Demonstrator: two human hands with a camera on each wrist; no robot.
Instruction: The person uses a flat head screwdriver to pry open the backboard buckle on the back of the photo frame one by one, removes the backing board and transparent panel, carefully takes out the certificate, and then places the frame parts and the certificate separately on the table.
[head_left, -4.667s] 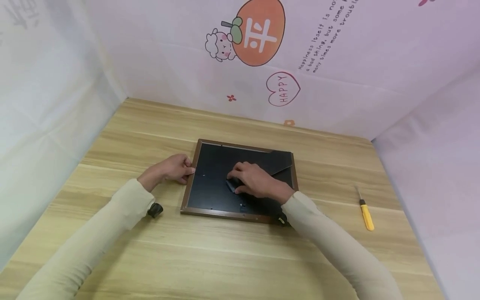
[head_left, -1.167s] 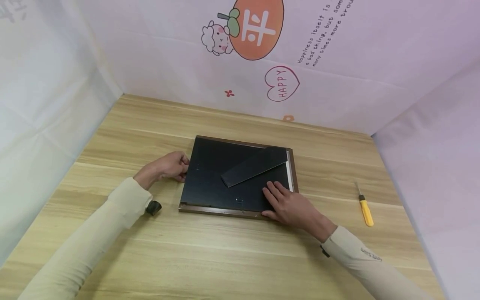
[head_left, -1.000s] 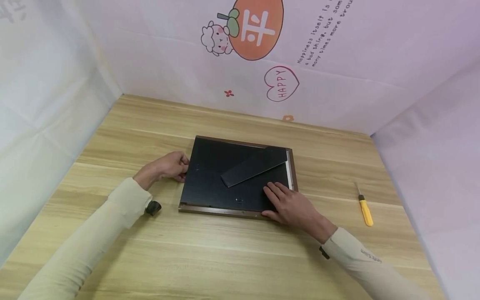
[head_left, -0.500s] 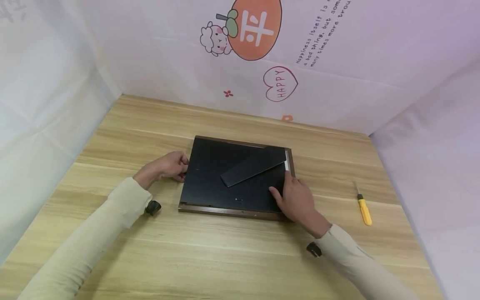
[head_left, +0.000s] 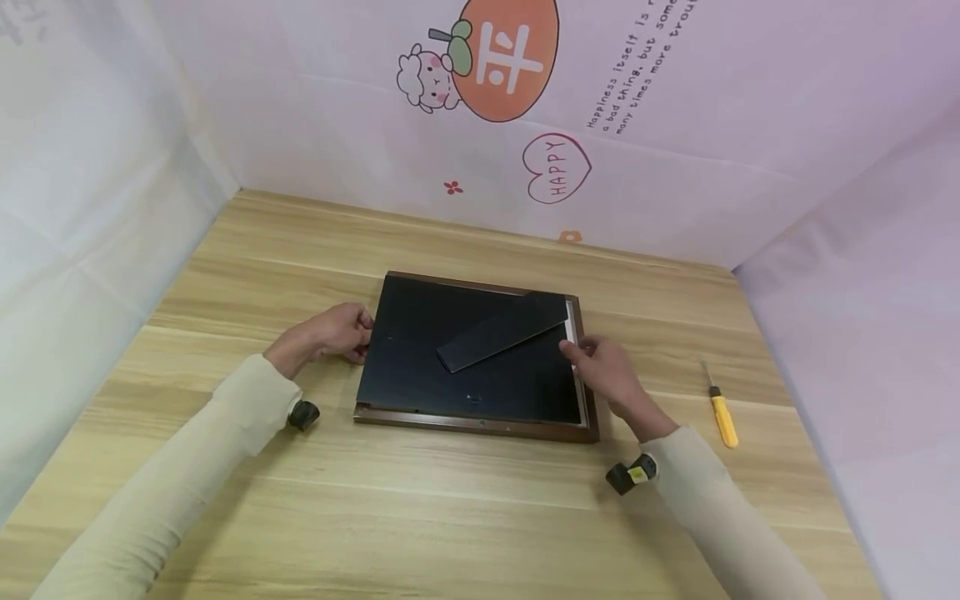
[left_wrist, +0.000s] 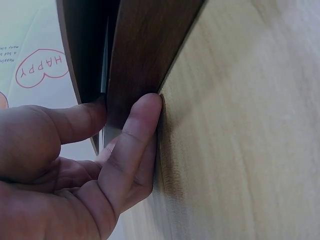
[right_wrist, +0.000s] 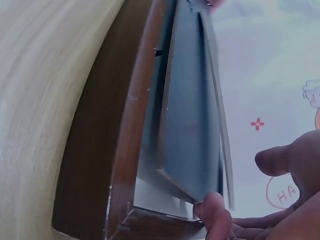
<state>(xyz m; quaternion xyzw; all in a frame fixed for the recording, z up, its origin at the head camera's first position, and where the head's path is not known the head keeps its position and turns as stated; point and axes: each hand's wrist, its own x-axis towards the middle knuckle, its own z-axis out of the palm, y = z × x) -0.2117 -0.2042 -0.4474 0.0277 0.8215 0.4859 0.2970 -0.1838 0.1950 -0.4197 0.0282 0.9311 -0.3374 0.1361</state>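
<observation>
Brown frame with black board held at left rim, touched at right edge

A brown frame (head_left: 450,422) is seen at the centre of the head view, laid flat on the wood-grain worktop (head_left: 450,517). A black board (head_left: 420,350) is set over it, slightly askew: the left rim is covered by it, and a pale strip is left exposed along the right rim. A black stand leg (head_left: 502,333) is laid diagonally across the board, toward its upper right.

The left hand (head_left: 339,332) is placed at the frame's left edge. In the left wrist view its thumb is tucked between board and rim and a finger is pressed to the rim's outer side, so the rim is pinched; a gap is seen between board and rim there.

The right hand (head_left: 606,362) is placed at the right edge, only partly closed. In the right wrist view its thumb is held well apart from the fingers, and a fingertip is rested by the board's corner; whether board, rim or both are touched cannot be told. No firm grip is shown.

A yellow-handled screwdriver (head_left: 723,419) is laid at the right of the head view, apart from the hands. Light sleeves (head_left: 247,408) are worn on both arms, with a black device at each wrist. A printed sheet (head_left: 337,142) is hung behind, a fruit drawing (head_left: 540,50) at top centre and a "HAPPY" heart (head_left: 557,168) below it.
</observation>
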